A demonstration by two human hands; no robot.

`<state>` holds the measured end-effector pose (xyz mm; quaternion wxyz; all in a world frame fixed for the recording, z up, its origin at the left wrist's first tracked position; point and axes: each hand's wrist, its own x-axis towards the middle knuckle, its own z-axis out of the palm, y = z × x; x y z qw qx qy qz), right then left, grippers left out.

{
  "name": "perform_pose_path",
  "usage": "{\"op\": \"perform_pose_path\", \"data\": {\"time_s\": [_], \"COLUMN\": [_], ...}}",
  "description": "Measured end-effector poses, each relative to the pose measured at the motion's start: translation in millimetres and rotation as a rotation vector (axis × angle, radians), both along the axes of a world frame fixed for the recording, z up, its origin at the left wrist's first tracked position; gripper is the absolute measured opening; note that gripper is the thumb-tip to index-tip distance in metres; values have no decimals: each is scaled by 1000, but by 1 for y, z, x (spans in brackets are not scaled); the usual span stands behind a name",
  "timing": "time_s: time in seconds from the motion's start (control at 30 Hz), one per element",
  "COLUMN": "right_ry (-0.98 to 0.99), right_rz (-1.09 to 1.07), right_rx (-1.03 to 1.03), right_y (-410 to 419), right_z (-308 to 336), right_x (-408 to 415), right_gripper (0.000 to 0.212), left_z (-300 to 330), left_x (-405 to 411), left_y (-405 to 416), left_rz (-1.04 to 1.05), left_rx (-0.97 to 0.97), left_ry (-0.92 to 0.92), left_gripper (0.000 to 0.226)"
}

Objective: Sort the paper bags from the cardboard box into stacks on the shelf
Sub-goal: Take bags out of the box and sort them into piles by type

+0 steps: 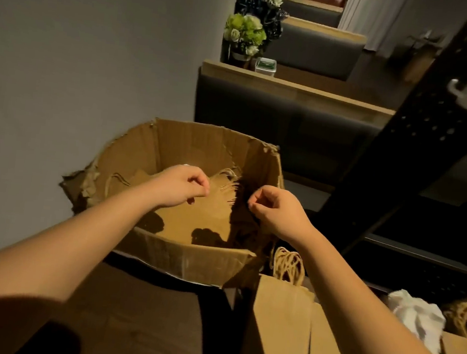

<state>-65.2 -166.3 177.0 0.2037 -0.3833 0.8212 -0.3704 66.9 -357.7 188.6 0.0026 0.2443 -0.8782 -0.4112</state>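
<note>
Black perforated metal shelf [418, 143] stands at far right, well apart from both hands. Torn brown cardboard box [190, 252] sits at centre on a dark counter [138, 321]. Flat brown paper bags [194, 218] with twisted cord handles lie inside the box; 1 more stack of brown paper bags [281, 324] lies near right, beside a crumpled white cloth [416, 311].

Left hand [181, 184] and right hand [273, 206] hover over the box. Each grip is curled closed; no bag visibly held, though a pinched cord cannot be ruled out.

Risk, judged: cord handles tangle, so lifting 1 bag may drag others out; the torn box wall may snag or tip.
</note>
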Motion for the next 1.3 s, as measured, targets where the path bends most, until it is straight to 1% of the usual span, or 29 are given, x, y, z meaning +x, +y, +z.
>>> {"op": "perform_pose_path", "data": {"time_s": [0.1, 0.2, 0.3, 0.37, 0.43, 0.53, 0.57, 0.6, 0.67, 0.7, 0.73, 0.8, 0.87, 0.93, 0.97, 1.03, 1.07, 1.1, 1.13, 1.17, 1.2, 1.23, 1.3], "right_ry": [-80, -131, -108, -114, -148, -134, -159, -236, -437, -472, -451, -344, -252, -147, -110, -108, -112, -104, -85, -44, 34, 137, 290], "right_rz": [-26, -46, 0, 45, 64, 40, 22, -8, -60, -71, -71, -58, -24, 51, 83, 124, 145, 163, 177, 170, 132, 60, -175], "right_rx": [94, 267, 476, 594, 654, 672, 678, 682, 684, 688, 707, 733, 742, 711, 666, 525, 453, 390, 336, 295, 271, 263, 222], "right_y": [-47, -84, -115, -131, -143, -148, -147, -144, -140, -138, -137, -138, -140, -140, -141, -139, -139, -138, -138, -138, -138, -136, -132], "right_z": [-16, -40, -67, -82, -98, -120, -126, -128, -130, -130, -131, -131, -130, -128, -126, -121, -118, -116, -114, -114, -115, -116, -113], "right_x": [8, 7, 2, 1, -3, -13, -17, -21, -26, -28, -29, -29, -28, -28, -27, -27, -26, -26, -26, -27, -28, -29, -34], "right_gripper": [8, 14, 29, 39, 49, 68, 78, 87, 94, 94, 93, 87, 73, 57, 49, 24, 16, 12, 10, 10, 12, 18, 33], "left_z": [-17, -41, -61, -71, -80, -101, -107, -111, -116, -117, -119, -124, -126, -128, -127, -122, -117, -112, -109, -110, -110, -113, -117], "left_x": [6, 6, 2, -2, -4, -3, -4, -4, -6, -8, -9, -10, -9, -9, -9, -13, -16, -19, -22, -24, -24, -23, -21], "left_y": [-55, -93, -118, -128, -139, -155, -159, -159, -157, -156, -156, -157, -155, -150, -148, -143, -139, -133, -128, -123, -120, -119, -126], "left_rz": [53, 114, 123, 104, 123, 120, 111, 104, 109, 101, 91, 92, 108, 61, 4, -197, -316, -424, -500, -533, -524, -466, -238], "left_rx": [71, 104, 116, 75, 2, -68, -84, -96, -93, -87, -85, -100, -130, -253, -355, -548, -603, -629, -629, -611, -579, -542, -446], "left_ry": [-96, -155, -283, -400, -490, -592, -614, -635, -654, -659, -657, -655, -688, -692, -647, -450, -331, -240, -183, -169, -168, -174, -169], "left_gripper": [10, 8, 11, 28, 42, 45, 47, 51, 58, 59, 58, 57, 65, 75, 80, 89, 88, 81, 69, 55, 44, 38, 39]}}
